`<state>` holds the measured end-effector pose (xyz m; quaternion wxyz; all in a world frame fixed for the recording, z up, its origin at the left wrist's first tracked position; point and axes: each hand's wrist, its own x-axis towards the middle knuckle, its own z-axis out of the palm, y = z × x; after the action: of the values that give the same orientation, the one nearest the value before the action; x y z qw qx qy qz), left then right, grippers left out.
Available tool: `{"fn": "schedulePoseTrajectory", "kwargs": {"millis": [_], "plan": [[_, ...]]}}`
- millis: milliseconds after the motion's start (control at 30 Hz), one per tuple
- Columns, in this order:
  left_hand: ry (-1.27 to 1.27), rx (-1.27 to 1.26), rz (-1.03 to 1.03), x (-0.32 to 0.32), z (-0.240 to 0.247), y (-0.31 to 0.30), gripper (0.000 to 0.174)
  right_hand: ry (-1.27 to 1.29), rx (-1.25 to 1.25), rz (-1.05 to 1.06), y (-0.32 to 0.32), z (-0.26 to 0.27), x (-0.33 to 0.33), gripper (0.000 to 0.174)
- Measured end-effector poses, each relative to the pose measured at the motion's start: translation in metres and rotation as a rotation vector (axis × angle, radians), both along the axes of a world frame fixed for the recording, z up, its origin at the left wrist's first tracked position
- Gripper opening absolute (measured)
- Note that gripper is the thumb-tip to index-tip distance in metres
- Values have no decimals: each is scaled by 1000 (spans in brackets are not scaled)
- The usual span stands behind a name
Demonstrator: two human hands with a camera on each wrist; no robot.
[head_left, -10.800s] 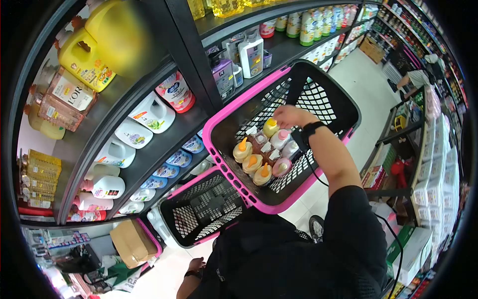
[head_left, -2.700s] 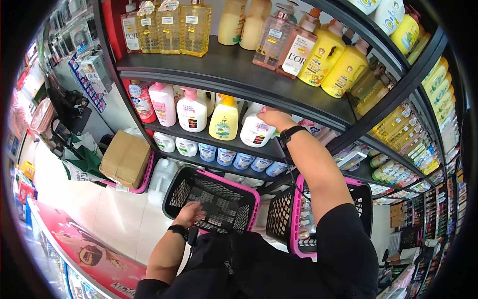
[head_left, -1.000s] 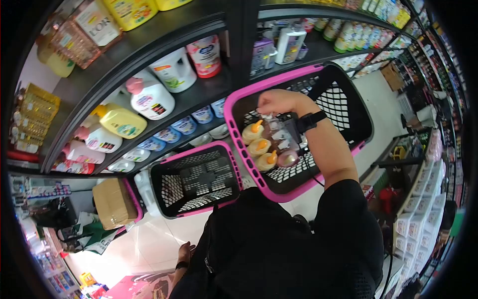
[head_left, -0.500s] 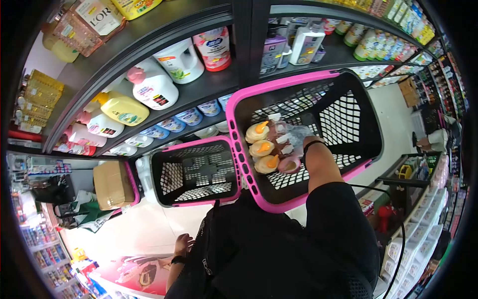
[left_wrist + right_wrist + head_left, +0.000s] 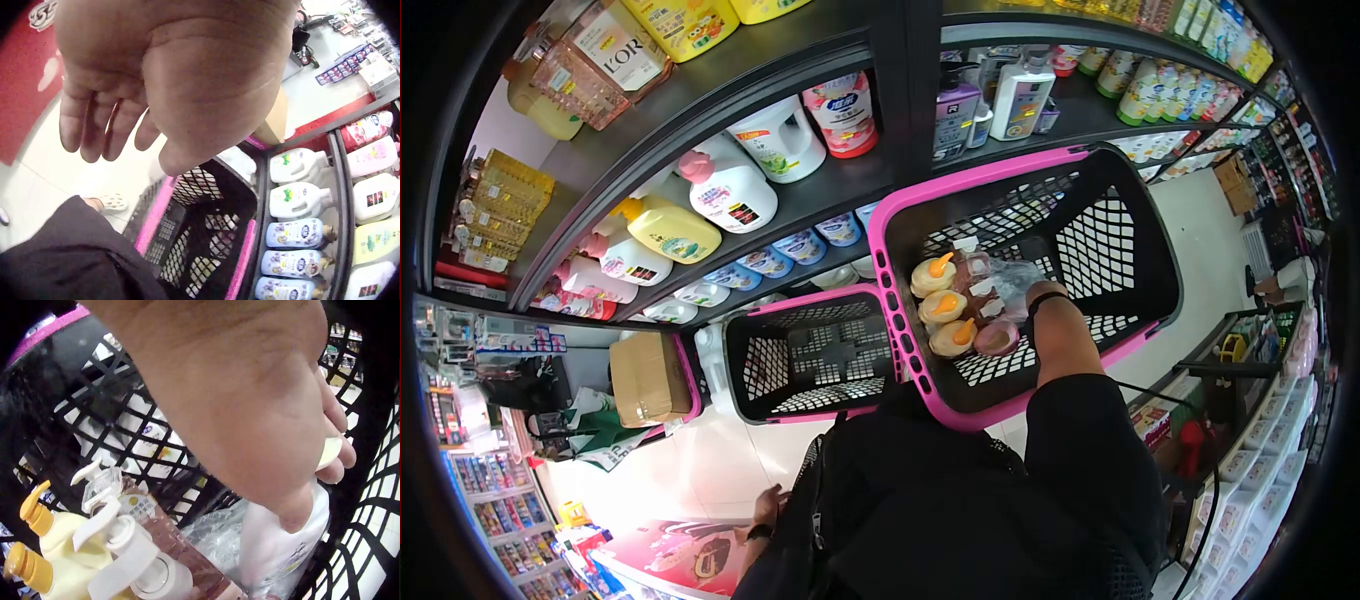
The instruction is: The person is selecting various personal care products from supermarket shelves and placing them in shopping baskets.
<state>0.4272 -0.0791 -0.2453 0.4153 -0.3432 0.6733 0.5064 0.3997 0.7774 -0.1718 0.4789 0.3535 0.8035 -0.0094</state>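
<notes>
Down inside the large black basket with a pink rim (image 5: 960,412), my right hand (image 5: 250,412) grips a white bottle (image 5: 281,544) near its top, fingers and thumb around it. Crumpled clear plastic (image 5: 215,531) lies beside that bottle. To its left stand pink-brown clear bottles (image 5: 184,544) with white pumps and several cream bottles with orange pumps (image 5: 943,306). In the head view my forearm hides most of the hand. My left hand (image 5: 169,81) hangs by my side, fingers loose, holding nothing; the head view shows it (image 5: 770,505) low at the left.
A smaller black basket (image 5: 815,350) stands left of the large one, beside a white jug (image 5: 712,358) and a cardboard box (image 5: 645,378). Shelves of bottles (image 5: 730,185) run along the far side. A stocked rack (image 5: 1250,430) stands at the right.
My right hand, at the shelf earlier, moved to the large basket, then lower at the bottles' right side. White pink-pump bottles and a yellow one stand on the shelf, absent there in the oldest frame.
</notes>
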Motion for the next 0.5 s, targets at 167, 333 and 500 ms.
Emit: {"fn": "schedulePoseTrajectory", "kwargs": {"millis": [167, 333, 500], "plan": [[6, 106, 122, -110, 53, 99, 39, 131, -18, 122, 11, 44, 4, 38], [297, 301, -161, -200, 99, 231, 21, 218, -39, 201, 19, 131, 2, 38], [607, 517, -578, -207, 192, 394, 29, 325, 101, 359, -47, 297, 1, 31]]}}
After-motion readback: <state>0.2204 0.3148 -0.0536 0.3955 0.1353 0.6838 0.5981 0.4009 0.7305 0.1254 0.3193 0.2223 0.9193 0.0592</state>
